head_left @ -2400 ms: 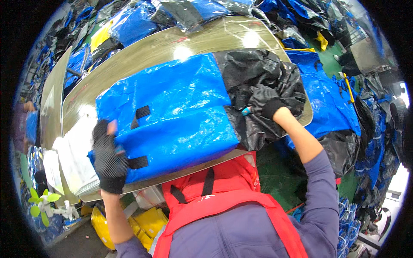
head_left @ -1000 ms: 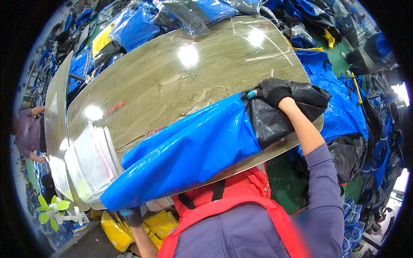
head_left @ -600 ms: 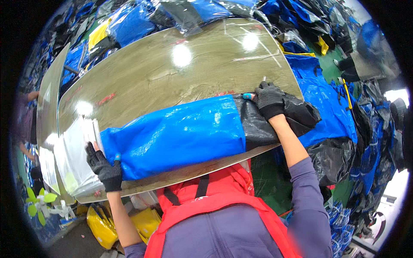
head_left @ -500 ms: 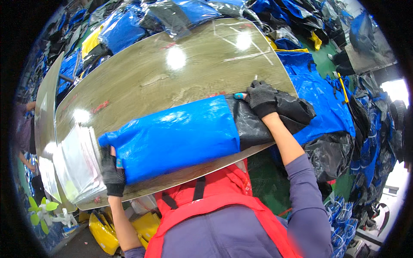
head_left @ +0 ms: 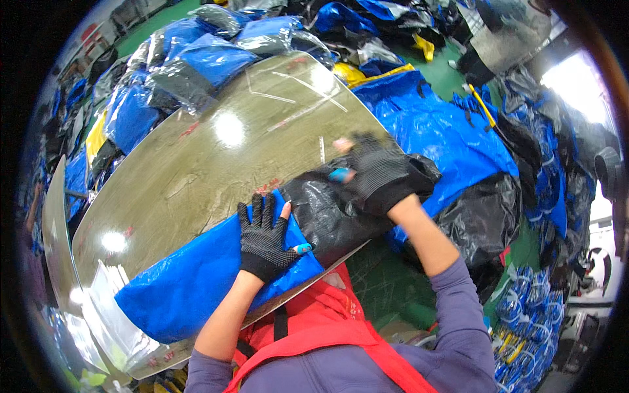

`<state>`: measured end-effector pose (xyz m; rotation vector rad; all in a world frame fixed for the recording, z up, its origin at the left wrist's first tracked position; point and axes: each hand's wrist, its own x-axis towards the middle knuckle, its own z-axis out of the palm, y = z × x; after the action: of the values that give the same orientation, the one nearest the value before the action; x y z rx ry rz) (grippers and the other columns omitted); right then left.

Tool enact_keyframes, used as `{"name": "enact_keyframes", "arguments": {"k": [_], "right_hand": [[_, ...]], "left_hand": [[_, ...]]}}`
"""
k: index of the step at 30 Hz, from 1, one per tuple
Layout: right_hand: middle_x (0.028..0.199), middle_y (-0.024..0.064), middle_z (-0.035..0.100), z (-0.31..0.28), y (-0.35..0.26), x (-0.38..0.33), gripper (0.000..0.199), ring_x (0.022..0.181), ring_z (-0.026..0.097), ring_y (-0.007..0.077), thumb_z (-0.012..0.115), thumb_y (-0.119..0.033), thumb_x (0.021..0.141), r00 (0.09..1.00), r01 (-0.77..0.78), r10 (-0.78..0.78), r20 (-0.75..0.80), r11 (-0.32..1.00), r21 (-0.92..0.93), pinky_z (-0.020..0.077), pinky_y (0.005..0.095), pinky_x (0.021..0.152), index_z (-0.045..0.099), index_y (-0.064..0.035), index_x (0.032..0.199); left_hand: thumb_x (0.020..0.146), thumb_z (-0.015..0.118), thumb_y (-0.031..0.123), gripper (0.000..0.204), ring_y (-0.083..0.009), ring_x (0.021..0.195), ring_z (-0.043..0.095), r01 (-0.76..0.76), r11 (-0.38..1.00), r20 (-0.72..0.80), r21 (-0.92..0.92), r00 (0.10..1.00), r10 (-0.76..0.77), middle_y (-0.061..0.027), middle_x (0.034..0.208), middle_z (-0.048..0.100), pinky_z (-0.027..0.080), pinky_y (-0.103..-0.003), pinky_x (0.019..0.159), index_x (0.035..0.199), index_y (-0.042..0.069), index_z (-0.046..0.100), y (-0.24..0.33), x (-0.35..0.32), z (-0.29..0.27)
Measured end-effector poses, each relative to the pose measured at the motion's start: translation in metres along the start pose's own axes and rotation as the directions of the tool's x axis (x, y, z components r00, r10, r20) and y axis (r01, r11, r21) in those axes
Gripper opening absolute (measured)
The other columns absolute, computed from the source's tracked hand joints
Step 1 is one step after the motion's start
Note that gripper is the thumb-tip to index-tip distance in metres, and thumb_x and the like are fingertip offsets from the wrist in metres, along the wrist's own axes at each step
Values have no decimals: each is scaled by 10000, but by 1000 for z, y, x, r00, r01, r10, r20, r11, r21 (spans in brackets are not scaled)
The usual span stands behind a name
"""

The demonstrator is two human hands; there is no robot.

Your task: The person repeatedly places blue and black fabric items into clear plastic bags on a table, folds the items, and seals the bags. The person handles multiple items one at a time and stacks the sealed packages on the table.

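Observation:
A folded blue plastic bag (head_left: 180, 278) lies lengthwise along the near edge of the table, its surface smooth and glossy. Its right part is a crumpled black section (head_left: 318, 206). My left hand (head_left: 265, 239), in a black dotted glove with bare thumb and fingertip, presses flat on the blue part beside the border with the black, fingers spread. My right hand (head_left: 377, 173), gloved the same way, is over the black section near its right end. Motion blurs its fingers, so its grip on the material cannot be made out.
The table top (head_left: 164, 183) is olive and shiny, with a curved outline. Clear plastic bags (head_left: 114, 318) are stacked at its left end. Wrapped blue packages (head_left: 209, 59) heap along the far side. A large blue sheet (head_left: 439, 137) hangs off the right, above bundled blue pieces (head_left: 524, 308).
My left hand has gone from the bag's left end to the blue part beside the black, now lying flat. My right hand is now blurred over the black section. The view has shifted.

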<state>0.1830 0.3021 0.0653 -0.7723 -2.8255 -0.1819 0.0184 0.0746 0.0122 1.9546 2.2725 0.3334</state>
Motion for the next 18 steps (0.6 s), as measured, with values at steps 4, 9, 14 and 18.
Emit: {"name": "enact_keyframes", "arguments": {"k": [4, 9, 14, 18], "right_hand": [[1336, 161, 530, 23, 41, -15, 538, 1223, 501, 344, 475, -588, 887, 948, -243, 221, 230, 968, 69, 360, 464, 1036, 591, -232, 1273], [1265, 193, 557, 35, 52, -53, 573, 1129, 535, 368, 608, -457, 842, 903, -202, 254, -348, 963, 178, 382, 502, 979, 557, -53, 1245], [1191, 131, 605, 25, 59, -122, 482, 1066, 565, 217, 750, -123, 811, 268, -275, 937, 225, -149, 950, 457, 381, 951, 552, 36, 1221], [1176, 95, 612, -7, 17, -112, 464, 1047, 567, 191, 770, -116, 767, 606, -62, 794, 53, -19, 998, 463, 340, 922, 589, -32, 1186]], "left_hand": [[790, 533, 660, 946, -459, 1417, 140, -78, 997, 14, 8, 997, 77, -311, 1494, 223, 21, -578, 1141, 1422, -18, 341, 10, 15, 6], [776, 557, 660, 1001, -486, 1372, 213, -106, 978, -106, -182, 990, 88, -338, 1456, 260, 88, -532, 1154, 1424, -52, 282, 54, 53, 26], [763, 562, 665, 992, -485, 1377, 205, -127, 978, -148, -167, 984, 102, -328, 1468, 248, 76, -559, 1147, 1414, -41, 313, 52, 61, 49], [759, 552, 672, 959, -477, 1370, 225, -211, 974, -257, -83, 949, 183, -324, 1450, 283, 104, -556, 1144, 1386, -30, 363, 49, 71, 51]]}}
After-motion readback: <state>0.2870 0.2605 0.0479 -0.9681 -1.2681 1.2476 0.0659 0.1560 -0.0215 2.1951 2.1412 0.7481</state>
